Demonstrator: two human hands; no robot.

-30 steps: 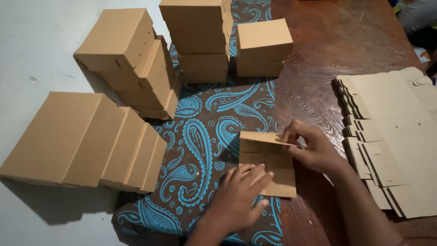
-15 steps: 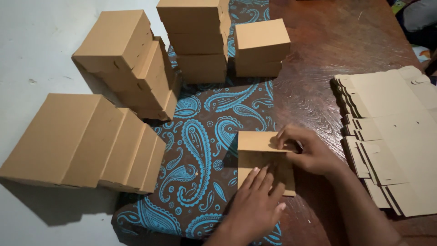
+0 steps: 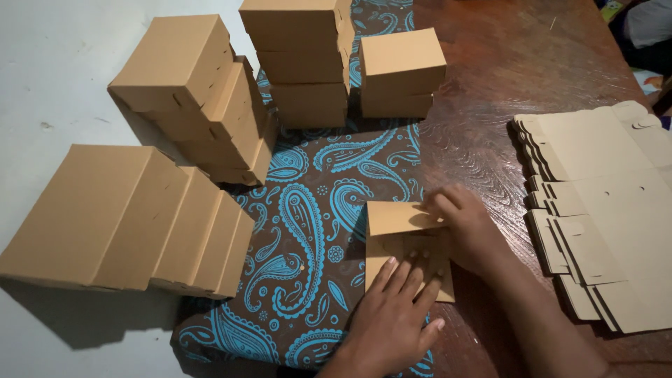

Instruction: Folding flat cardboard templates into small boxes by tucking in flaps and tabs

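A flat brown cardboard box blank [image 3: 392, 241] lies on the blue paisley cloth [image 3: 308, 217], partly folded, with its far flap bent up. My left hand [image 3: 395, 318] presses flat on the near part of the blank, fingers spread. My right hand [image 3: 465, 231] grips the blank's right side and folds the far flap [image 3: 392, 215] over with its fingers.
A stack of flat unfolded blanks [image 3: 602, 210] lies at the right on the dark wooden table [image 3: 490, 91]. Finished brown boxes stand in leaning rows at the left [image 3: 126, 217] and upper left [image 3: 196, 98], with stacks at the back [image 3: 308, 63] [image 3: 402, 73]. A person's sleeve [image 3: 647, 28] shows top right.
The blank's far flap has been folded further over. My left hand slid forward onto the blank; my right hand moved left along its edge.
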